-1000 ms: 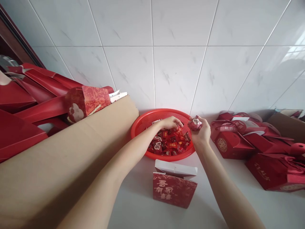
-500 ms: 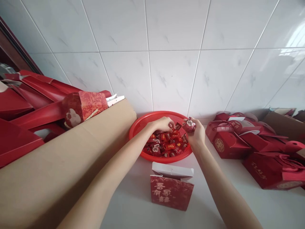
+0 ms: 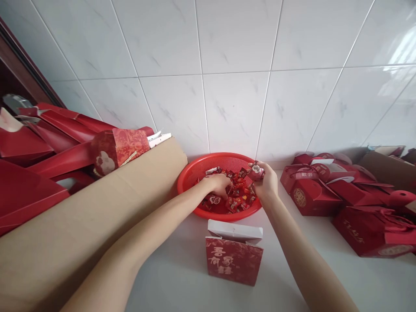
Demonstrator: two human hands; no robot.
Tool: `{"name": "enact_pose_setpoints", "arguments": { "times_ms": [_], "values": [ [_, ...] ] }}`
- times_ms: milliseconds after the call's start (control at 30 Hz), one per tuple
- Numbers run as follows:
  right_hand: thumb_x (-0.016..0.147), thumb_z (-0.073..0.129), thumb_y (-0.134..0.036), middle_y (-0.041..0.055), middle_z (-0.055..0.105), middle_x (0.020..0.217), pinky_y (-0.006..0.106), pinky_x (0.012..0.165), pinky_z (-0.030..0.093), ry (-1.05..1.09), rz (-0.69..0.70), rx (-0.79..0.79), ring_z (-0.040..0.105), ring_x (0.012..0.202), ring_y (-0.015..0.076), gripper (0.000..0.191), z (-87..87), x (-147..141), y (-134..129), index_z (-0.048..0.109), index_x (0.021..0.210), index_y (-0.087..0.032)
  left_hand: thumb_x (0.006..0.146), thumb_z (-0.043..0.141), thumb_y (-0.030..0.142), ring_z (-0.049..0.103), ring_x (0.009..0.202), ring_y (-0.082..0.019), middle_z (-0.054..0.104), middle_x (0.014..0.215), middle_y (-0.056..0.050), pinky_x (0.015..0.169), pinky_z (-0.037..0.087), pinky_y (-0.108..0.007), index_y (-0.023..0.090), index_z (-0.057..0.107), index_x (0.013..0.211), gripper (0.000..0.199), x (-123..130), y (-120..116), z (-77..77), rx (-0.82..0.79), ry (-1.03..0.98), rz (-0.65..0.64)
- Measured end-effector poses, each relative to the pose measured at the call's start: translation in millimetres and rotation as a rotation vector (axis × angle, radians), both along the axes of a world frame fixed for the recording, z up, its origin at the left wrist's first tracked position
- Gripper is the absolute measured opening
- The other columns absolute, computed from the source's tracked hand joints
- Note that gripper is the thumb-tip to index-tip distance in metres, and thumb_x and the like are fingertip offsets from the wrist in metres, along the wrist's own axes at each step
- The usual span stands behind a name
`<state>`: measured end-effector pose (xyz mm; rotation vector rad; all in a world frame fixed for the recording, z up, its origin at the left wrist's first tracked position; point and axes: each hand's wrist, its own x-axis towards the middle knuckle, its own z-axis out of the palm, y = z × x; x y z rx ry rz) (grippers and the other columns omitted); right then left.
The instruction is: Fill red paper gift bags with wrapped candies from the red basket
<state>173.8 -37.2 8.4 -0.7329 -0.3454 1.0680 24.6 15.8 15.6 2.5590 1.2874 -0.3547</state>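
Observation:
Inside the red plastic basket point(image 3: 186, 175) lies a heap of small red wrapped candies point(image 3: 238, 203). My left hand point(image 3: 220, 184) reaches down into the heap from the left, its bent fingers apart and touching candies; the fingertips are partly hidden. Over the basket's right rim, my right hand point(image 3: 269, 184) is closed around a dark red wrapped candy point(image 3: 256, 171) with a white label. In front of the basket stands a red gift box point(image 3: 234, 262) with pale characters, its white-lined top flaps raised.
At left a long cardboard box point(image 3: 136, 186) holds several red folded boxes point(image 3: 65, 151). Red gift boxes with ribbons point(image 3: 316, 195) crowd the counter point(image 3: 182, 268) at right, by another cardboard box point(image 3: 378, 169). A tiled wall point(image 3: 234, 108) rises behind the basket.
My left hand has moved a little left and lower into the candies, shifting some of them. My right hand still holds its candy at nearly the same place.

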Motion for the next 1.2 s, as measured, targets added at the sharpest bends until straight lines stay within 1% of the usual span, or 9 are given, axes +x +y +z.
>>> {"name": "enact_pose_setpoints", "arguments": {
  "times_ms": [133, 267, 333, 467, 600, 800, 900, 1033, 1200],
  "values": [
    [0.059, 0.067, -0.017, 0.0019, 0.073, 0.066, 0.018, 0.044, 0.044, -0.025, 0.016, 0.011, 0.06, 0.054, 0.0107, 0.012, -2.2, 0.8, 1.1, 0.065, 0.07, -0.017, 0.064, 0.078, 0.025, 0.066, 0.082, -0.021, 0.073, 0.089, 0.0, 0.069, 0.048, -0.025, 0.027, 0.076, 0.091, 0.028, -12.3, 16.5, -2.2, -0.018, -0.244, 0.094],
    [0.058, 0.067, -0.016, 0.0014, 0.072, 0.065, 0.018, 0.044, 0.043, -0.021, 0.033, 0.004, 0.059, 0.051, 0.0105, 0.011, -2.0, 1.9, 1.3, 0.064, 0.068, -0.017, 0.067, 0.076, 0.025, 0.067, 0.095, -0.022, 0.074, 0.109, 0.0, 0.071, 0.05, -0.025, 0.027, 0.075, 0.107, 0.04, -19.1, 25.4, -2.0, -0.157, -0.433, 0.142],
    [0.058, 0.066, -0.016, 0.0017, 0.072, 0.064, 0.019, 0.044, 0.044, -0.017, 0.043, 0.005, 0.06, 0.052, 0.0115, 0.011, -1.3, 1.8, 1.2, 0.063, 0.068, -0.018, 0.067, 0.075, 0.021, 0.067, 0.101, -0.024, 0.073, 0.114, -0.001, 0.076, 0.052, -0.027, 0.026, 0.076, 0.107, 0.04, -20.4, 27.4, -0.2, -0.24, -0.53, 0.133],
    [0.057, 0.066, -0.014, 0.0017, 0.072, 0.064, 0.021, 0.047, 0.047, -0.01, 0.061, -0.002, 0.062, 0.053, 0.0131, 0.011, 0.8, 0.1, 0.7, 0.063, 0.067, -0.018, 0.064, 0.078, 0.018, 0.066, 0.106, -0.025, 0.075, 0.11, -0.001, 0.091, 0.051, -0.032, 0.024, 0.078, 0.102, 0.038, -20.2, 26.9, 4.0, -0.281, -0.714, 0.127],
    [0.057, 0.066, -0.014, 0.0015, 0.071, 0.061, 0.022, 0.047, 0.048, -0.01, 0.078, -0.001, 0.061, 0.05, 0.0132, 0.01, 3.3, -1.4, -0.5, 0.062, 0.065, -0.018, 0.063, 0.08, 0.02, 0.066, 0.105, -0.024, 0.076, 0.108, -0.002, 0.091, 0.052, -0.034, 0.024, 0.078, 0.103, 0.039, -19.9, 25.1, 4.7, -0.366, -0.871, 0.158],
    [0.058, 0.065, -0.014, 0.002, 0.072, 0.061, 0.021, 0.047, 0.047, -0.023, 0.09, -0.006, 0.061, 0.052, 0.0132, 0.008, 2.3, -0.7, 0.3, 0.064, 0.066, -0.018, 0.06, 0.086, 0.031, 0.066, 0.103, -0.025, 0.076, 0.108, -0.006, 0.089, 0.051, -0.035, 0.021, 0.079, 0.104, 0.045, -20.1, 22.6, 6.7, -0.447, -1.003, 0.236],
    [0.059, 0.063, -0.014, 0.0022, 0.072, 0.061, 0.022, 0.049, 0.048, -0.031, 0.093, -0.033, 0.062, 0.054, 0.0138, 0.009, 1.2, -0.2, 1.7, 0.066, 0.067, -0.018, 0.063, 0.085, 0.04, 0.063, 0.112, -0.027, 0.074, 0.116, -0.007, 0.088, 0.048, -0.035, 0.023, 0.079, 0.103, 0.044, -20.2, 21.1, 9.2, -0.421, -1.013, 0.332],
    [0.059, 0.064, -0.014, 0.0007, 0.071, 0.061, 0.024, 0.051, 0.049, -0.05, 0.099, -0.049, 0.062, 0.054, 0.0138, 0.01, 0.7, 0.1, 2.3, 0.068, 0.067, -0.018, 0.063, 0.086, 0.042, 0.061, 0.116, -0.028, 0.073, 0.116, -0.005, 0.086, 0.048, -0.035, 0.027, 0.077, 0.105, 0.045, -20.4, 19.2, 12.8, -0.438, -1.032, 0.456],
    [0.06, 0.069, -0.018, -0.002, 0.07, 0.063, 0.021, 0.045, 0.043, -0.128, 0.186, -0.093, 0.061, 0.055, 0.0133, 0.01, -1.6, -0.1, 1.4, 0.07, 0.07, -0.02, 0.063, 0.086, 0.042, 0.063, 0.111, -0.026, 0.074, 0.113, -0.003, 0.087, 0.049, -0.036, 0.029, 0.077, 0.103, 0.043, -18.5, 13.2, 17.9, -0.442, -1.089, 0.473]
  ]
}}
